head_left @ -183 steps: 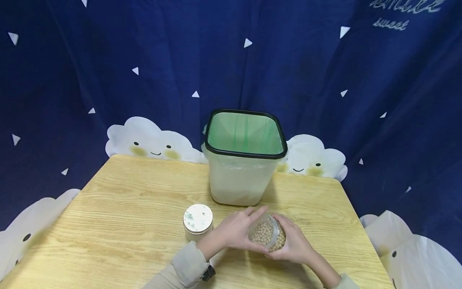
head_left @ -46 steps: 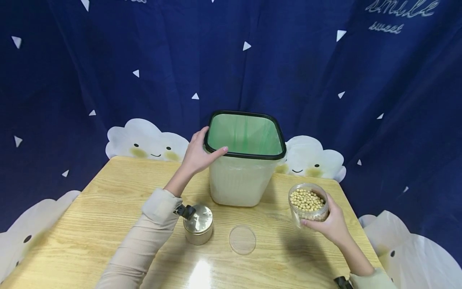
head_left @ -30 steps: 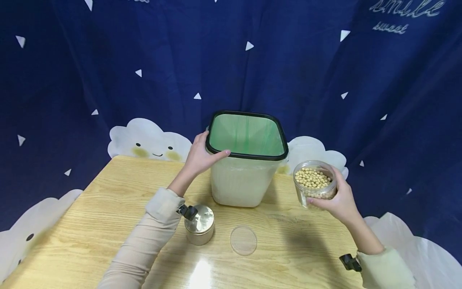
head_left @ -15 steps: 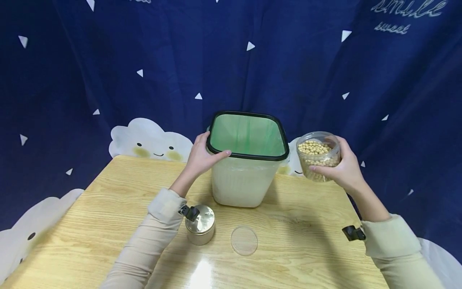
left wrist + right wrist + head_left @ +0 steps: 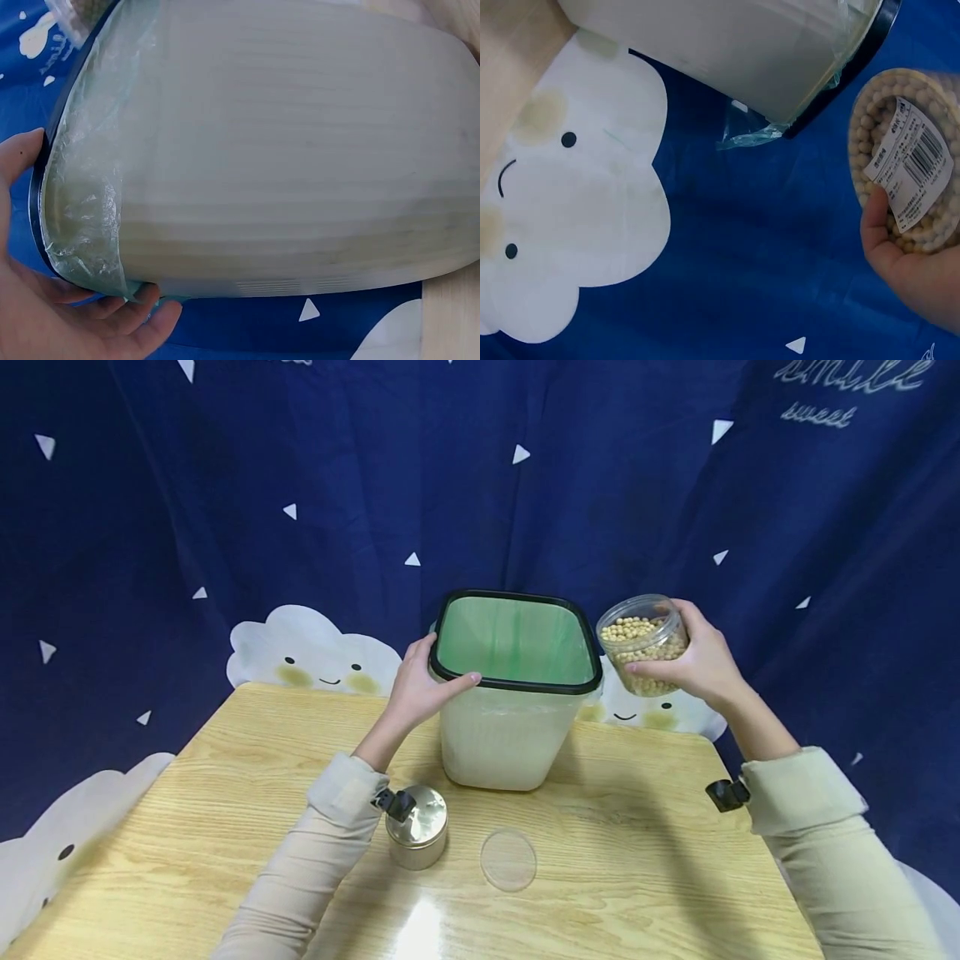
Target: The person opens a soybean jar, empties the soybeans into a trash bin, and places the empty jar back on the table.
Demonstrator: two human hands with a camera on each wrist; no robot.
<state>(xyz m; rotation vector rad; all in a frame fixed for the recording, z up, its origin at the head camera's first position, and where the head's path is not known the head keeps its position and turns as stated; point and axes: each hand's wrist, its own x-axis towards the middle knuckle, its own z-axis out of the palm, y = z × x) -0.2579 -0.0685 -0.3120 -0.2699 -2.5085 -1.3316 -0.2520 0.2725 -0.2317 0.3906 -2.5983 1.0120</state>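
Note:
A whitish trash bin (image 5: pixel 498 735) with a black rim and a green liner bag stands at the back of the table. My left hand (image 5: pixel 414 689) grips its left front corner, thumb over the rim and fingers along the side; the left wrist view shows those fingers (image 5: pixel 127 319) by the liner's overhang. Raised to the right of the bin, my right hand (image 5: pixel 701 660) holds a clear lidless jar (image 5: pixel 648 675), tilted toward the bin, with pale yellow soybeans inside. A barcode label (image 5: pixel 915 161) shows on the jar's bottom in the right wrist view.
A round clear lid (image 5: pixel 508 860) lies flat on the wooden table (image 5: pixel 600 902). Left of it stands a silver-topped round tin (image 5: pixel 417 843), close under my left wrist. Behind the table hangs a dark blue curtain (image 5: pixel 337 485) with clouds and white triangles.
The jar's lid came off and went onto the table. My right hand has raised the jar, then brought it left toward the bin, tilting it. My left hand moved from jar to rim.

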